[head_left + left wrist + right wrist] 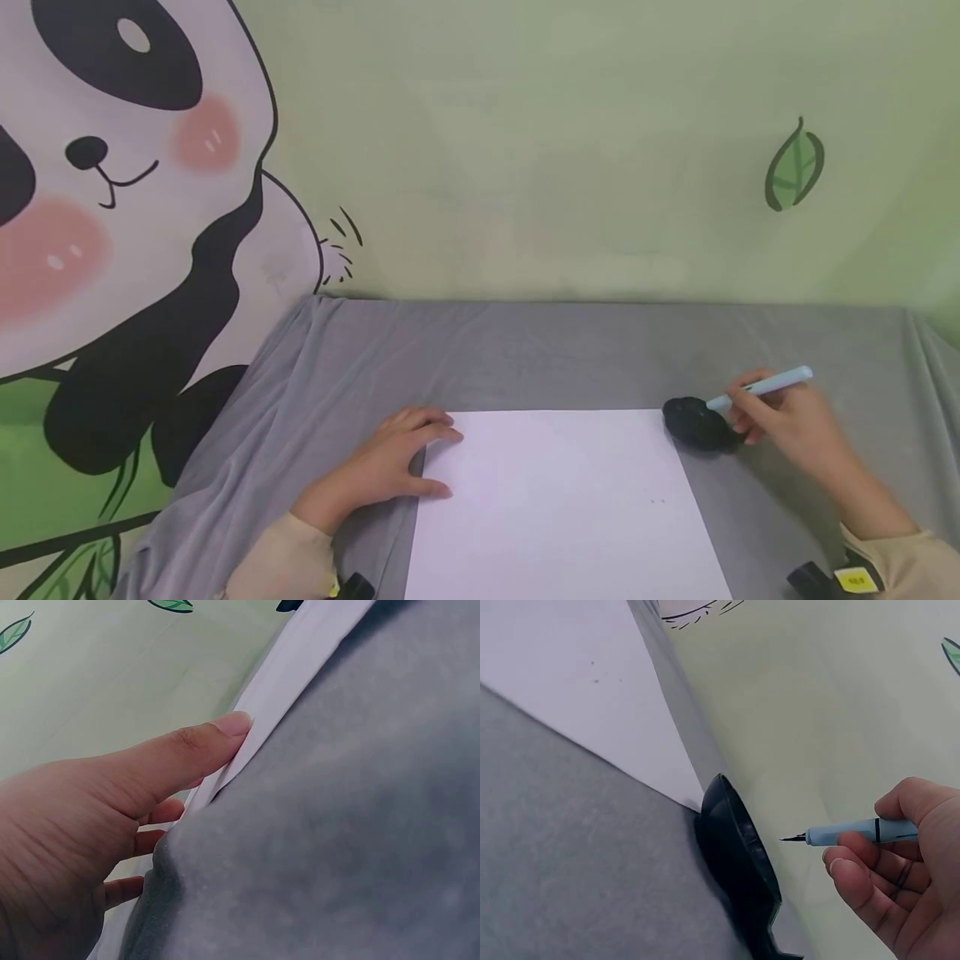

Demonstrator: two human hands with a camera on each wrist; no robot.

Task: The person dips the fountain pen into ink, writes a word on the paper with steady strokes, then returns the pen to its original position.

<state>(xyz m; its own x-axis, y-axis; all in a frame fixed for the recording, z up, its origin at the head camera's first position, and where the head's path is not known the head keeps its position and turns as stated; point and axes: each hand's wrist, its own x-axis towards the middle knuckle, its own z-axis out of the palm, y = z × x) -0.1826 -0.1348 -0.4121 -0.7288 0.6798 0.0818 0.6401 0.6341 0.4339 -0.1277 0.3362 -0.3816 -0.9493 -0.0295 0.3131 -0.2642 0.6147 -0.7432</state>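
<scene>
My right hand grips a light blue pen with a dark pointed tip, seen in the right wrist view. In the head view the pen's front end overlaps a black shallow dish. That dish sits at the far right corner of a large white sheet of paper, its narrow tail pointing away from the sheet. On the sheet's left edge rests my left hand, fingers spread and thumb lying along the edge. A few tiny dark dots mark the paper's right side.
Grey cloth covers the table under the sheet and hangs in folds at the left. Behind stands a pale green wall painted with a panda and a leaf.
</scene>
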